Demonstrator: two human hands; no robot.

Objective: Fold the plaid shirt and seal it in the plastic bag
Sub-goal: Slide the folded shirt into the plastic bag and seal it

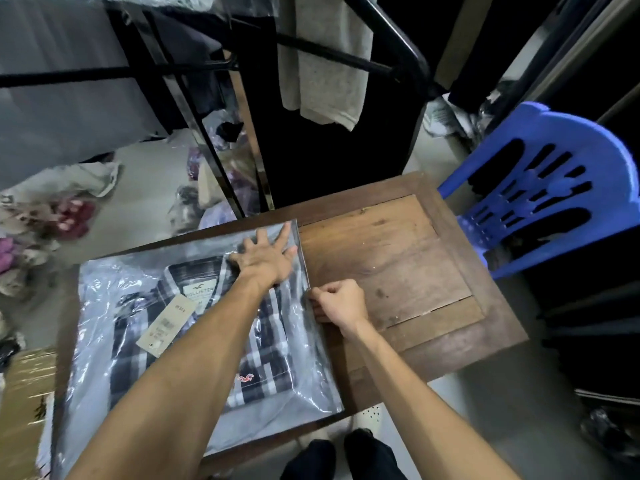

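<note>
The left hand (pixel 265 252) lies flat with fingers spread, pressing on the plastic bag (pixel 104 344) near its far right corner. The right hand (pixel 337 301) is curled into a loose fist at the bag's right edge, thumb and fingers apparently pinching the edge of the plastic there; the exact grip is hard to make out. Inside the bag lies the folded plaid shirt (pixel 270 362), collar toward the far side, with a tan paper tag (pixel 164 325) on its front and a small red emblem near the lower hem.

The bag rests on the left part of a dark wooden table (pixel 398 258). A blue plastic chair (pixel 540 188) stands just beyond the table's right corner. Behind the table a black metal rack (pixel 384 39) carries a hanging grey garment (pixel 325 60). Bagged clothes lie scattered on the floor at left, blurred. A cardboard box (pixel 24 403) is cut off at the lower left edge.
</note>
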